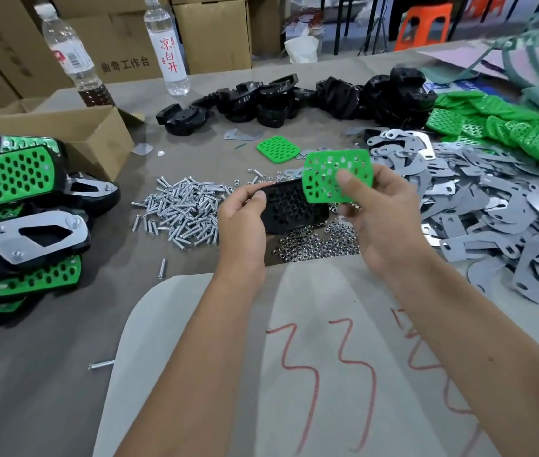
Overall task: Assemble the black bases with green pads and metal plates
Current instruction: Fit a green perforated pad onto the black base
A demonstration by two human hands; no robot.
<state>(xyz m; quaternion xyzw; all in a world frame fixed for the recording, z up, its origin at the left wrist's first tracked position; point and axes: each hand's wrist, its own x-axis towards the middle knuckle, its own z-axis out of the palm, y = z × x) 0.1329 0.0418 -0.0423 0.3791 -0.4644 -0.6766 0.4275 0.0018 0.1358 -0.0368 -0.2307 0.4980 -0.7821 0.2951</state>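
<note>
Centre frame: left hand [241, 209] grips black base [291, 209] by its end; right hand [370, 206] pinches green pad [324, 176] at lower edge. Pad likely thin, bendy, light; base probably rigid. Metal plates [492, 206] heaped right on surface [63, 357].

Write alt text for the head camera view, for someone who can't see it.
A person's left hand grips a perforated black plastic base while the right hand pinches a perforated green rubber pad just above it. On the grey table lie silver screws, grey metal plates and finished assemblies.
</note>
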